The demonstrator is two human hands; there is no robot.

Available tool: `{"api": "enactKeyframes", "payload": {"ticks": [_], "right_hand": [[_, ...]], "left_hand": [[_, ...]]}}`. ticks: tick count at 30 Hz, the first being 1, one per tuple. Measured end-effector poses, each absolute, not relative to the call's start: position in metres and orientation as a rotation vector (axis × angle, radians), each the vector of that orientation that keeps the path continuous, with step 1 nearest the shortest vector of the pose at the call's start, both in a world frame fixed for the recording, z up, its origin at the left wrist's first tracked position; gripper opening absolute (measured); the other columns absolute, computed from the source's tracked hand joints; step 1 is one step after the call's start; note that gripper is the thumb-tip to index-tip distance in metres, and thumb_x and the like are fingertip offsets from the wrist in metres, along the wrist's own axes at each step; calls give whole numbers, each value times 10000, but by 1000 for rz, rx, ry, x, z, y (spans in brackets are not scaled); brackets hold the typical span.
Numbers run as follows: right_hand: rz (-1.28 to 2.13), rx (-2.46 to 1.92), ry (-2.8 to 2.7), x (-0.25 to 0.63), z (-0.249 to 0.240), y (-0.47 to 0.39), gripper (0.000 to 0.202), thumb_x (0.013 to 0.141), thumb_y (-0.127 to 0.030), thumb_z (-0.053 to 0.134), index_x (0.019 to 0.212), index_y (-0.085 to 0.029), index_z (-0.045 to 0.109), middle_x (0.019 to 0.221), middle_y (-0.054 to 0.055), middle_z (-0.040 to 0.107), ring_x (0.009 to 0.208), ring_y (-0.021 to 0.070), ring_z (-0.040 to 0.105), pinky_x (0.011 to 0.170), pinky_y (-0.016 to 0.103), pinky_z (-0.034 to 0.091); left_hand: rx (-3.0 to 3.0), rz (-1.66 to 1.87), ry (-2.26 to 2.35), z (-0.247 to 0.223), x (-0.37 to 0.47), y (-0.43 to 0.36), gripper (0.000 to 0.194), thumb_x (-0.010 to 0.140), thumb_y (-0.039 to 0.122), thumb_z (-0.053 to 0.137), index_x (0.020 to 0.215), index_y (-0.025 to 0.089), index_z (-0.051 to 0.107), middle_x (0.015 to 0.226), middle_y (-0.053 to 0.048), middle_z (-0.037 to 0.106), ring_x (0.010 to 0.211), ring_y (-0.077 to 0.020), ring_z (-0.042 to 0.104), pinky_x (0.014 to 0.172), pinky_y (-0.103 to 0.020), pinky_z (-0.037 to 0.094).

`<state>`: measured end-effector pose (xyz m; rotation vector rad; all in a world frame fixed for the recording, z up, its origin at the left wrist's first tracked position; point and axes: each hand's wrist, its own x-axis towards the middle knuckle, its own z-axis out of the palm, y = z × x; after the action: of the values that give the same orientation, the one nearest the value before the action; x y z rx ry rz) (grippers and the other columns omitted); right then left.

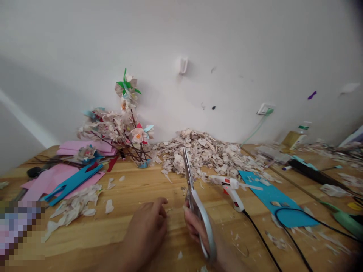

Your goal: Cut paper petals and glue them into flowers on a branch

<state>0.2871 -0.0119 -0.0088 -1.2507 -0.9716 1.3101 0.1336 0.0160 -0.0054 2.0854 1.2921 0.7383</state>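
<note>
My right hand point(198, 230) is wrapped round the grey handles of a pair of scissors point(188, 170). The blades point up and away, almost closed together. Low over the wooden table, my left hand point(149, 223) has its fingers curled inward; whether anything is in them is hidden. Beyond the scissors' tips lies a heap of off-white paper scraps point(204, 151). A white glue gun point(228, 185) with a lit red spot rests to the right of the scissors. More pale paper petals point(76, 204) are scattered left of my left hand.
At the back left, paper flowers on twigs point(138, 136) stand in a clear cup point(143, 162). Pink paper point(53, 181) and cut blue paper point(76, 185) lie in front. A blue sheet point(278, 200), a black cable point(261, 238) and a bottle point(295, 138) are on the right.
</note>
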Motion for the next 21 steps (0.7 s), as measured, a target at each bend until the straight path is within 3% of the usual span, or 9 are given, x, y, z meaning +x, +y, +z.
{"api": "enactKeyframes", "payload": {"ticks": [4, 8, 13, 21], "right_hand": [[1121, -1209, -1054, 287, -15, -10, 353, 580, -425, 715, 738, -234, 463, 518, -95, 406, 450, 94, 405, 438, 208, 341], [1128, -1201, -1143, 289, -19, -14, 352, 638, -274, 697, 872, -242, 435, 656, -66, 522, 591, 123, 509, 549, 231, 427], [1093, -1202, -1125, 285, -14, -20, 283, 670, -226, 649, 863, -229, 443, 693, -46, 563, 567, 110, 517, 528, 218, 442], [1141, -1200, -996, 281, 1, -22, 308, 586, -231, 693, 807, -218, 479, 696, -32, 577, 583, 125, 529, 521, 220, 437]], "left_hand": [[1356, 855, 1159, 0, 137, 20, 344, 632, 206, 598, 932, 210, 430, 662, 11, 624, 648, -177, 593, 634, -298, 419], [858, 790, 1037, -1, 142, 21, 436, 529, 245, 714, 871, 188, 450, 628, 2, 650, 577, -146, 597, 608, -271, 423], [848, 810, 1026, 3, 145, 15, 439, 500, 239, 749, 836, 189, 470, 601, 5, 639, 594, -156, 606, 572, -255, 417], [968, 872, 985, 13, 146, 12, 436, 483, 245, 753, 797, 186, 456, 492, 66, 558, 465, -94, 484, 497, -221, 350]]}}
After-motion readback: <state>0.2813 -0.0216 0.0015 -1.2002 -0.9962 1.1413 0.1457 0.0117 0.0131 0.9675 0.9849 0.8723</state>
